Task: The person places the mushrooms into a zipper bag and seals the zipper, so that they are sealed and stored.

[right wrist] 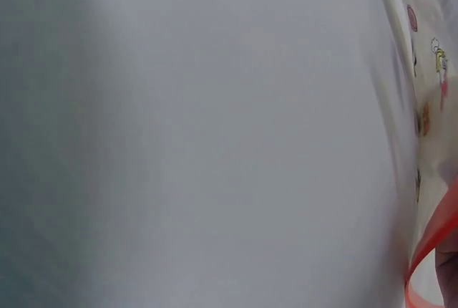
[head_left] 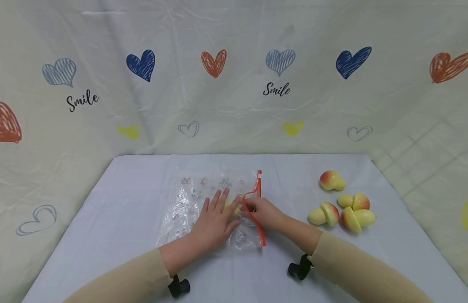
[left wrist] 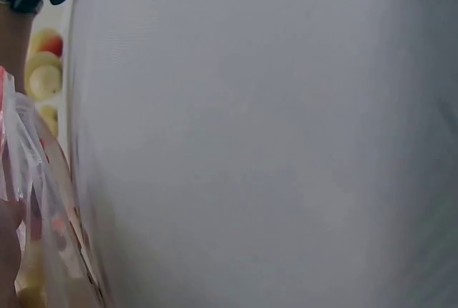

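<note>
A clear zip bag (head_left: 188,202) printed with small figures lies flat, its red zip edge (head_left: 261,235) towards the right and bowed apart in the middle. My left hand (head_left: 212,227) rests on top of the bag with its fingers spread and straight. Through the bag's mouth reaches my right hand (head_left: 262,212), its fingers bent round a yellow fruit (head_left: 232,207) inside. Plastic and the left hand partly hide that fruit. The left wrist view catches the bag (left wrist: 50,215) at its left edge; the right wrist view has the red zip edge (right wrist: 429,240) at lower right.
Several yellow-and-red fruits lie on the right of the white table, among them a pear-shaped one (head_left: 332,180) at the back and a leaning pair (head_left: 324,213) nearest the right arm. A white curtain (head_left: 234,105) with printed hearts hangs behind the table.
</note>
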`<action>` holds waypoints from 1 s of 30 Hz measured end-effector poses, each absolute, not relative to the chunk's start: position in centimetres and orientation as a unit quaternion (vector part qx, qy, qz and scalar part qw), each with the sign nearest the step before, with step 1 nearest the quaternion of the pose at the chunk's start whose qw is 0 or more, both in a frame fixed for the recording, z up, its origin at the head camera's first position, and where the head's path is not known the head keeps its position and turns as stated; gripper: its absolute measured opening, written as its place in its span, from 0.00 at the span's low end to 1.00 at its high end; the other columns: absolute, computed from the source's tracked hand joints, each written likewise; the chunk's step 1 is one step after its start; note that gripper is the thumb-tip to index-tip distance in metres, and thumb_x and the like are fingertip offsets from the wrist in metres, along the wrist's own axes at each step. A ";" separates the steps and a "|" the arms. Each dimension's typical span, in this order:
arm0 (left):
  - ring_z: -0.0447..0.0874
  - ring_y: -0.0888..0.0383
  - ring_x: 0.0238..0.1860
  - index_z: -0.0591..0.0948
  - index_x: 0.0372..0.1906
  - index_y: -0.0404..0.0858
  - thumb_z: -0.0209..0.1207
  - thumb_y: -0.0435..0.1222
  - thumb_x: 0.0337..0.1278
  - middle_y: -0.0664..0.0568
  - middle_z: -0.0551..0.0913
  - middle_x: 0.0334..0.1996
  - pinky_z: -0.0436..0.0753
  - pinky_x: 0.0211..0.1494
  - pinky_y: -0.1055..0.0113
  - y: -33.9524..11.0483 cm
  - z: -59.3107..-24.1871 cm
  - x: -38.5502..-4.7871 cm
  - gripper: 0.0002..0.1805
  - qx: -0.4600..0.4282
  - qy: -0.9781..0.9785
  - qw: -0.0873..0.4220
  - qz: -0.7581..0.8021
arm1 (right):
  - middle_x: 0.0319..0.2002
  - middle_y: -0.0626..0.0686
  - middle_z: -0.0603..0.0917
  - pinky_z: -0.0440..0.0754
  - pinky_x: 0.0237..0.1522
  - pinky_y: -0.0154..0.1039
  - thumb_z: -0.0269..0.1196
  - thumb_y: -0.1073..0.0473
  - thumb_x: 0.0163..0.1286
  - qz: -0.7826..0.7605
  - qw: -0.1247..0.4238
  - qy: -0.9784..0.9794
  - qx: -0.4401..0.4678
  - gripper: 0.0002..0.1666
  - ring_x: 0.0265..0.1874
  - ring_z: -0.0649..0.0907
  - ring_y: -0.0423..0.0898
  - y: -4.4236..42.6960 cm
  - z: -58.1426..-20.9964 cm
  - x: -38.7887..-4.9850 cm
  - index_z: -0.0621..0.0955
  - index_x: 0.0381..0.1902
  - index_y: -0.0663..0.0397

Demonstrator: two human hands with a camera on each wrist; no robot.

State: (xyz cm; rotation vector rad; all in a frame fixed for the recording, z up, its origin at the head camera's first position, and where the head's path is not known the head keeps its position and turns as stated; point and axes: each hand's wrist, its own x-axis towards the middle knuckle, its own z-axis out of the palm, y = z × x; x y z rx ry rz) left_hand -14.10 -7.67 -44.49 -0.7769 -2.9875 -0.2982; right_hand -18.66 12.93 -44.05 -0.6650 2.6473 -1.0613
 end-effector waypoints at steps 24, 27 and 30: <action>0.37 0.44 0.79 0.52 0.80 0.57 0.47 0.58 0.71 0.46 0.43 0.80 0.47 0.76 0.41 -7.4 -44.2 -14.0 0.37 -0.238 -0.969 0.012 -0.066 | 0.44 0.47 0.86 0.80 0.31 0.37 0.70 0.53 0.64 -0.331 0.064 0.921 -0.195 0.20 0.36 0.77 0.44 17.9 -41.3 -18.8 0.86 0.54 0.49; 0.36 0.44 0.79 0.51 0.80 0.57 0.47 0.58 0.71 0.46 0.42 0.80 0.46 0.76 0.42 -7.3 -44.3 -14.0 0.38 -0.238 -0.969 0.007 -0.068 | 0.47 0.50 0.86 0.79 0.34 0.38 0.70 0.53 0.64 -0.318 0.058 0.926 -0.196 0.21 0.37 0.77 0.44 19.5 -40.4 -18.7 0.85 0.55 0.50; 0.35 0.45 0.79 0.51 0.80 0.57 0.47 0.58 0.71 0.46 0.42 0.80 0.45 0.76 0.41 -7.3 -44.4 -14.0 0.37 -0.239 -0.968 0.005 -0.073 | 0.49 0.51 0.85 0.79 0.37 0.38 0.70 0.53 0.64 -0.301 0.051 0.930 -0.202 0.22 0.39 0.77 0.44 21.4 -39.5 -18.6 0.84 0.56 0.48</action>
